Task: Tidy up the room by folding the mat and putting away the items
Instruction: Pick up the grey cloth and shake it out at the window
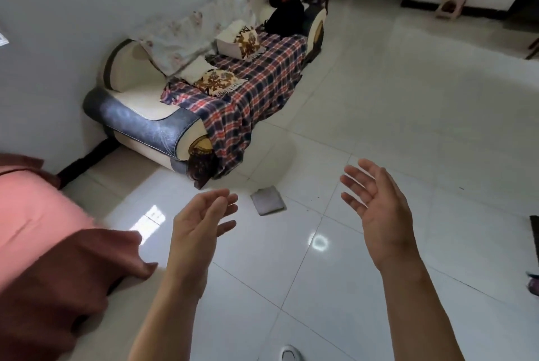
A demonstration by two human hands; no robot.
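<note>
Left hand and right hand raised, empty, fingers relaxed.

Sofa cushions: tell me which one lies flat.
The patterned cushion nearer the blue armrest lies flat on the plaid blanket; the other cushion leans propped up.

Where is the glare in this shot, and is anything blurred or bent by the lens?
Head view: the glossy floor throws a ring-shaped glare between the forearms and a window-shaped one beside the left hand. Head view: the pink cloth at the left edge is smeared. Head view: the wide lens bows the sofa and wall line.
</note>
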